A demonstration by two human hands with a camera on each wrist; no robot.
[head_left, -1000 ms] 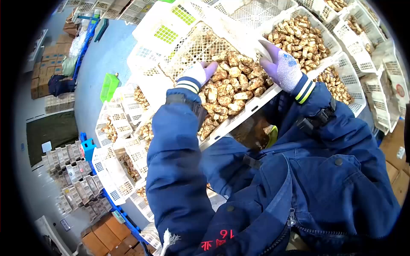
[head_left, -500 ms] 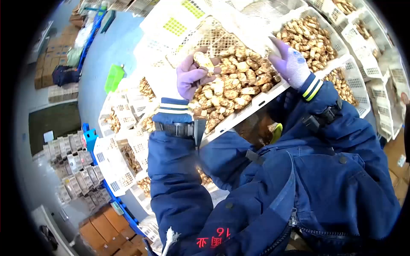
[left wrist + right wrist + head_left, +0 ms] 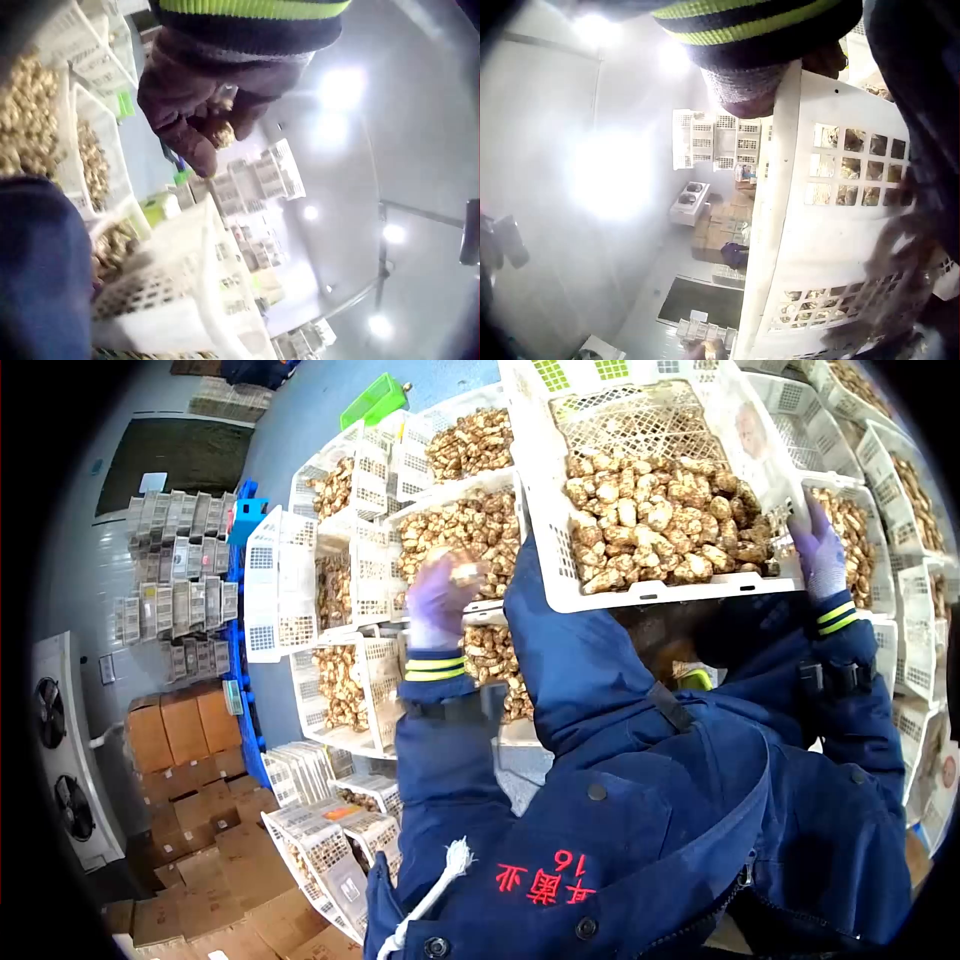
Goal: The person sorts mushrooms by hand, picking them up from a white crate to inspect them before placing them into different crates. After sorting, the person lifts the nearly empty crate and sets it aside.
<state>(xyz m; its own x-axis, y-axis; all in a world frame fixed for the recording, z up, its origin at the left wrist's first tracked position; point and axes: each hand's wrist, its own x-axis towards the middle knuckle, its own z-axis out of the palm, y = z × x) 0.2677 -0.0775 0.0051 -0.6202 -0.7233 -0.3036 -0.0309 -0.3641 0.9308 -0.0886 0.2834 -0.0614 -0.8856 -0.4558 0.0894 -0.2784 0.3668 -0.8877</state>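
My left hand (image 3: 438, 605), in a purple glove, hovers blurred over a white crate of mushrooms (image 3: 455, 525) on the left. In the left wrist view, a pale brown mushroom (image 3: 223, 135) is pinched between its fingers and thumb. A larger white crate (image 3: 650, 594) sits by my knees, its near part heaped with stubby brown-and-white mushrooms (image 3: 660, 520) and its mesh floor bare at the far end. My right hand (image 3: 822, 555) grips this crate's right rim. From the right wrist, the crate's slotted wall (image 3: 855, 232) stands close, with much of that hand hidden behind the rim.
More white crates of mushrooms stand around, including a small one (image 3: 340, 690) at left and others (image 3: 850, 540) at right. A green basket (image 3: 372, 400) lies on the blue floor. Cardboard boxes (image 3: 185, 730) and a twin-fan unit (image 3: 75, 760) are further left.
My left hand has lifted a mushroom from the large crate and carried it left, over the neighbouring crate. The head view has turned left. The right hand stays on the rim.
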